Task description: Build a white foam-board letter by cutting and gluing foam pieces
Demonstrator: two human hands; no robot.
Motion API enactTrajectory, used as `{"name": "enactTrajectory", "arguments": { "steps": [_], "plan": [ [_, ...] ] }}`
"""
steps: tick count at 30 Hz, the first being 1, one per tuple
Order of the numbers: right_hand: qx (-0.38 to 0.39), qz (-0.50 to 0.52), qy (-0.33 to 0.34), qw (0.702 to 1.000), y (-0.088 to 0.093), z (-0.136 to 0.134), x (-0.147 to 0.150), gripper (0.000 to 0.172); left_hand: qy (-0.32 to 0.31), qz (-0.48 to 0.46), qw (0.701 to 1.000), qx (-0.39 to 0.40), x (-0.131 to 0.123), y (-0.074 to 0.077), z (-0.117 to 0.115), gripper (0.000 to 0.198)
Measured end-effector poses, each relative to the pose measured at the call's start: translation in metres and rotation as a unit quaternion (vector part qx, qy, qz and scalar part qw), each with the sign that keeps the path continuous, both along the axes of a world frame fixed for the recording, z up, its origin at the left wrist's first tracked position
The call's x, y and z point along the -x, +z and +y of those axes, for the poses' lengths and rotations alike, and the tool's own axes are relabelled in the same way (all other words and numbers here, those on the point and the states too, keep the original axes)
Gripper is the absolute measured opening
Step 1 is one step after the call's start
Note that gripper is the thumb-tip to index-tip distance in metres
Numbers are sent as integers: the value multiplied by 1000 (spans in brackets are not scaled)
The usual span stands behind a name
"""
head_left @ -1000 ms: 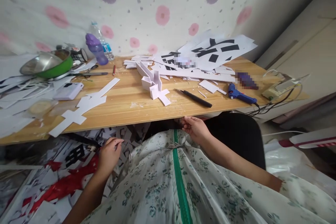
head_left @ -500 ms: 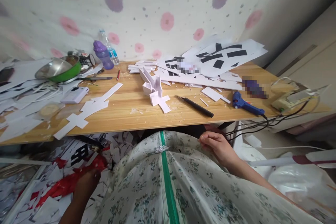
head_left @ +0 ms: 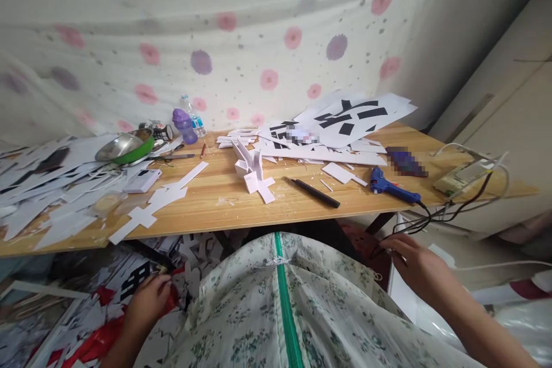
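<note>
My left hand (head_left: 150, 298) hangs below the table's front edge at the left, over scraps and red plastic. Its fingers are loosely bent and apart, with nothing visible in them. My right hand (head_left: 416, 267) is at the right, below the table edge, next to the black cables (head_left: 425, 219). Its fingers reach forward loosely; whether they touch a cable I cannot tell. On the table stand a folded white foam-board piece (head_left: 252, 175), a black pen-shaped cutter (head_left: 317, 192) and a blue glue gun (head_left: 394, 187).
White cut-outs (head_left: 166, 198) and a green bowl (head_left: 133, 149) lie left. A purple bottle (head_left: 184, 126) stands behind. Printed sheets (head_left: 353, 118) are piled at the back right, near a power strip (head_left: 459, 178). White scraps (head_left: 194, 253) cover the floor.
My right hand has moved right, away from my lap toward the cables. My left hand has come up slightly, and its fingers now show. The view has tilted up, revealing more wall.
</note>
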State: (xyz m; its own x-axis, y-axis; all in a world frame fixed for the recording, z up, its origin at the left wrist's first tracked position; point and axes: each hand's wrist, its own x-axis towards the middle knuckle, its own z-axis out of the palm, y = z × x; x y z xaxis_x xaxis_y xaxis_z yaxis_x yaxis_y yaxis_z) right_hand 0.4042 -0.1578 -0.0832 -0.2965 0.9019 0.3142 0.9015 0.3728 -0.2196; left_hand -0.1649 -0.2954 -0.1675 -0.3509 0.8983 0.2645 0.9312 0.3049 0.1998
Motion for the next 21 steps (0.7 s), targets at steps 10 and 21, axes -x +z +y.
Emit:
{"name": "enactTrajectory", "arguments": {
  "steps": [10, 21],
  "plan": [
    [-61, 82, 86, 991, 30, 24, 65, 30, -126, -75, 951, -274, -76, 83, 95, 23],
    [38, -91, 14, 995, 43, 89, 151, 42, -177, -205, 944, -188, -127, 99, 197, 18]
  ]
}}
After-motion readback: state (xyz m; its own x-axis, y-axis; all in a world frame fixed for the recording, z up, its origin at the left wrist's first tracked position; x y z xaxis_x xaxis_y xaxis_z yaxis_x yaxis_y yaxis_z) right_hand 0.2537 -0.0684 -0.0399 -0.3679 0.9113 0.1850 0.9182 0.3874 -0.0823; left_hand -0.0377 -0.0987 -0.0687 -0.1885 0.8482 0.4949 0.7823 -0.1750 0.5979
